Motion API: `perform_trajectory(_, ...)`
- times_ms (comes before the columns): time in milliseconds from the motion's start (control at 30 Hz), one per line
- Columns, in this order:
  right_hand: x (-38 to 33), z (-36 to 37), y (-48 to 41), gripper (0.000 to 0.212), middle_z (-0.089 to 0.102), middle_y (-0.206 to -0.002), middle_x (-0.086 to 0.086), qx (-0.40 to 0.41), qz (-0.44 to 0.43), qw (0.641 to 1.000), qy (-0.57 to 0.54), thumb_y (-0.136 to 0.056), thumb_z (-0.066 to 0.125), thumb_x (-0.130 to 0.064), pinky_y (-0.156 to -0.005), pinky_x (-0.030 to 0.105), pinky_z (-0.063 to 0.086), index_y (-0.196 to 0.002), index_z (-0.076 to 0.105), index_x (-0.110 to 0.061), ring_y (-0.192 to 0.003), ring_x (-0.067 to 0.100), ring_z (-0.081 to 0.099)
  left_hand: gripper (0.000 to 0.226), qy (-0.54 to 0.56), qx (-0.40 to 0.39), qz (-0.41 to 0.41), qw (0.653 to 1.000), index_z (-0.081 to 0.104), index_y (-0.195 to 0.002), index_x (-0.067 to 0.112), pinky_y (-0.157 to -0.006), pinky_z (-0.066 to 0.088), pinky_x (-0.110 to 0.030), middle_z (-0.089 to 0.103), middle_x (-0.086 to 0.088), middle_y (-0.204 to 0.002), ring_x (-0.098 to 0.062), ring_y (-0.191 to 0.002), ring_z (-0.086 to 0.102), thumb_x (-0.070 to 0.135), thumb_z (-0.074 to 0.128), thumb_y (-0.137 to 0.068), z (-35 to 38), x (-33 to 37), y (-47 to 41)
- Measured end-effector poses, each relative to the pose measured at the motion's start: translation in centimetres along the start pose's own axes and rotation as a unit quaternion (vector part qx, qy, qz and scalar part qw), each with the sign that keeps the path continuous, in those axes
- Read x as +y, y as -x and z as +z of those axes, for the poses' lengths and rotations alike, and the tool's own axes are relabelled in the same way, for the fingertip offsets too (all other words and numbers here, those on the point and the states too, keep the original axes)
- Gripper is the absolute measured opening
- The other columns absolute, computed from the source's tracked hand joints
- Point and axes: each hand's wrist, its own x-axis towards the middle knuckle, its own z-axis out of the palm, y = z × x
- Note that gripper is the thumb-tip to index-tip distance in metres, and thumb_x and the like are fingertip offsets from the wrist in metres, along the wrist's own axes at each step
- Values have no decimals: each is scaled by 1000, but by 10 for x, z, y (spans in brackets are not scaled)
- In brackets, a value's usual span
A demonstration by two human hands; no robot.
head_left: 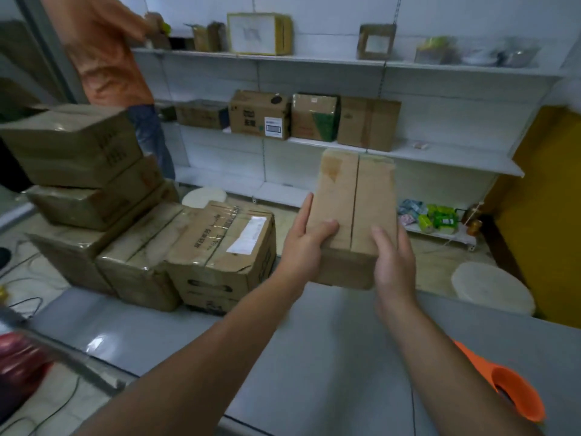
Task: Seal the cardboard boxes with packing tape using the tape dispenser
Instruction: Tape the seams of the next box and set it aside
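A shop stockroom: white wall shelves (pixel 408 154) with cartons (pixel 259 114), stacked taped boxes (pixel 220 247) beside a grey counter (pixel 314 357).

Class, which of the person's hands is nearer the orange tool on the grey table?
Right. The right hand rests on the right side of the cardboard box, up-left of the orange tool; the left hand grips its left side, farther away.
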Motion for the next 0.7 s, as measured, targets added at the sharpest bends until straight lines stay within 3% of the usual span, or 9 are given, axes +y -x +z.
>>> perform_trajectory(200,-25,96,16,31,67,-108,-11,-45,16,999,-21,-92,56,-23,-92,36,52,-122,59,-31,-101,12,63,60,8,48,27,998,39,-146,40,-75,46,-26,60,10,-122,-6,-101,59,25,60,-93,-78,51,-13)
perform_trajectory(400,-25,206,47,27,63,-110,-5,-113,46,992,14,-94,52,-37,-87,42,53,-121,53,-38,-101,20,61,40,-21,100,33,994,51,-132,39,-73,43,-33,58,10,-113,-14,-99,56,29,57,-94,-187,83,-31)
perform_trajectory(567,-11,290,68,51,57,-127,0,-153,59,984,67,-89,49,-45,-94,51,50,-139,39,-38,-109,26,57,32,-52,113,62,990,51,-128,37,-72,39,-27,56,13,-115,-6,-96,52,28,54,-97,-275,88,-49)
perform_trajectory(633,-5,314,76,57,52,-136,1,-161,66,981,84,-91,48,-45,-97,51,48,-145,30,-39,-115,26,54,49,-103,124,69,984,41,-145,31,-84,39,-29,48,11,-133,-8,-110,48,32,54,-98,-304,85,-58)
perform_trajectory(700,1,332,80,58,45,-144,0,-165,78,979,96,-95,46,-42,-102,49,44,-149,23,-39,-122,27,49,56,-175,125,82,973,37,-149,34,-98,41,-34,44,9,-146,-10,-122,46,38,56,-96,-327,83,-70)
